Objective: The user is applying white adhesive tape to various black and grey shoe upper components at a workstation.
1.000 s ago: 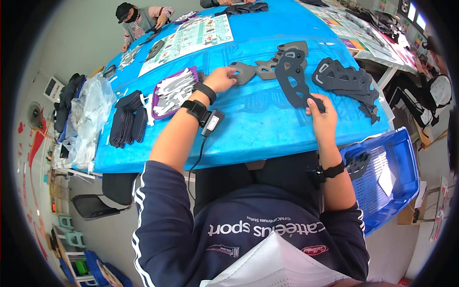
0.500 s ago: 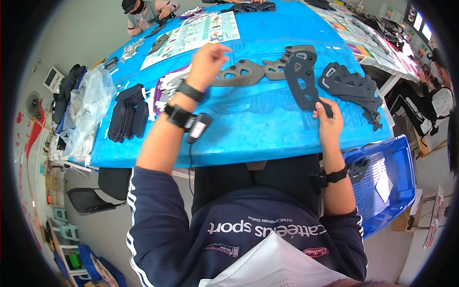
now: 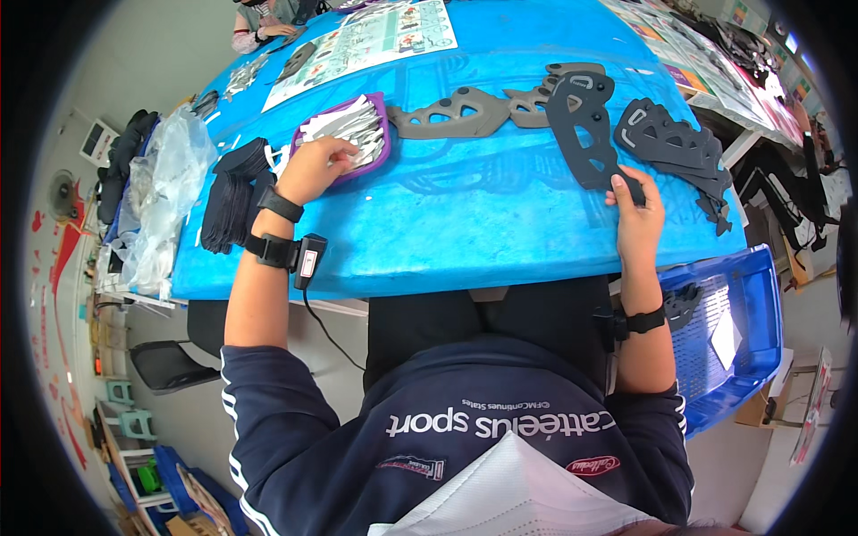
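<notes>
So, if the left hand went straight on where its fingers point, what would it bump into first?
The left hand would probably meet the pale strips in the purple tray first. It looks right beside or over them, but I can't tell whether they touch.

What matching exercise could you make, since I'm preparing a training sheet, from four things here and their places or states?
1. purple plastic tray of white strips
2. right hand
3. blue perforated plastic basket
4. stacked black oblong pads

A. just right of the clear plastic bag
B. pinching a dark grey flat cut-out piece
C. left hand over its near rim
D. lower than the blue-covered table, near its right corner

Pairs: 1-C, 2-B, 3-D, 4-A
</notes>
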The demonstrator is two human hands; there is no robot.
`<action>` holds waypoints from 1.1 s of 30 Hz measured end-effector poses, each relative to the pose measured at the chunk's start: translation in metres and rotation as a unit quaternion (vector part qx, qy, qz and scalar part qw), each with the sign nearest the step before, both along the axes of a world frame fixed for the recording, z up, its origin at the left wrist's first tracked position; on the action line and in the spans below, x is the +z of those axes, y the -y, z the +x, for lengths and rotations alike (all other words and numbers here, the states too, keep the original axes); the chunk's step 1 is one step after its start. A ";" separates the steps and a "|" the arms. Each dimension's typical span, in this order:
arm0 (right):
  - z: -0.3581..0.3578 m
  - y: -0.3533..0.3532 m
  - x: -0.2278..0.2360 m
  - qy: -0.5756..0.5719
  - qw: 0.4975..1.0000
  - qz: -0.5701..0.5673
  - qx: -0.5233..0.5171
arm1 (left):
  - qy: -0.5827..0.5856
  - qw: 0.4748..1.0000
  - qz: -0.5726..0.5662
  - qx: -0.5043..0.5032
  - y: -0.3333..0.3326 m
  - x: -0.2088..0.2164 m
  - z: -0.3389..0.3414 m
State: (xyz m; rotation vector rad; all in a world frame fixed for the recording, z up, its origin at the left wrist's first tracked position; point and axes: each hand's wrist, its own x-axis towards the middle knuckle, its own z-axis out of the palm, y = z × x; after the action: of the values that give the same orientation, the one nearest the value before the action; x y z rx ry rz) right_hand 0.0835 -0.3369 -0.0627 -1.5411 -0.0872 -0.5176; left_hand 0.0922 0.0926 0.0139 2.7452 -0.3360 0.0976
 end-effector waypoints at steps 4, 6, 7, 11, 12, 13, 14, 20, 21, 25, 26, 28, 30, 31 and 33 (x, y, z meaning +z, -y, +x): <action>-0.001 0.000 0.000 -0.001 1.000 0.003 -0.002 | 0.084 0.993 0.048 -0.064 -0.004 -0.002 0.000; -0.002 -0.001 0.001 -0.004 1.000 0.001 0.001 | 0.032 0.997 -0.013 -0.069 -0.006 -0.007 0.004; -0.003 -0.002 0.002 -0.005 1.000 0.004 -0.004 | 0.029 0.997 -0.015 -0.068 -0.007 -0.009 0.004; -0.002 -0.002 -0.002 -0.002 1.000 0.011 0.000 | 0.220 0.969 0.061 -0.092 -0.002 0.000 -0.007; -0.003 -0.002 -0.002 -0.008 1.000 0.008 -0.003 | 0.215 0.970 0.058 -0.095 0.009 0.006 -0.014; -0.005 0.000 -0.001 0.009 1.000 0.012 -0.006 | 0.205 0.977 -0.032 -0.058 0.026 0.010 -0.020; -0.007 0.002 0.000 0.025 1.000 0.014 -0.009 | 0.191 0.974 -0.122 -0.019 0.044 0.012 -0.026; -0.010 -0.004 -0.002 0.163 0.986 -0.023 -0.005 | -0.069 0.952 -0.244 -0.169 0.129 -0.011 -0.063; -0.012 -0.009 0.002 0.176 0.983 -0.048 0.009 | -0.074 0.956 -0.224 -0.172 0.134 -0.021 -0.062; -0.033 -0.021 0.021 0.151 0.981 -0.054 0.113 | 0.037 0.964 -0.219 -0.146 0.139 -0.046 -0.058; -0.039 -0.025 0.029 0.145 0.982 -0.057 0.109 | 0.031 0.963 -0.223 -0.149 0.138 -0.046 -0.059; -0.050 -0.037 0.044 0.043 0.969 0.105 0.220 | -0.030 0.918 -0.373 -0.128 0.134 -0.039 -0.067; -0.050 -0.045 0.050 -0.011 0.955 0.084 0.284 | -0.080 0.744 -0.656 -0.097 0.149 -0.036 -0.088; -0.049 -0.051 0.055 -0.051 0.947 0.061 0.310 | -0.074 0.754 -0.640 -0.132 0.142 -0.039 -0.086; -0.039 -0.063 0.052 -0.043 0.942 -0.044 0.330 | 0.002 0.784 -0.603 -0.149 0.130 -0.054 -0.089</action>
State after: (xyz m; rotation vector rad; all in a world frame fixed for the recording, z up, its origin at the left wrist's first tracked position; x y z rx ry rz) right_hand 0.0446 -0.2737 -0.0103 -1.5080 -0.5454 0.0906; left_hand 0.0029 -0.0372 -0.0397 1.3908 -0.4790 0.1608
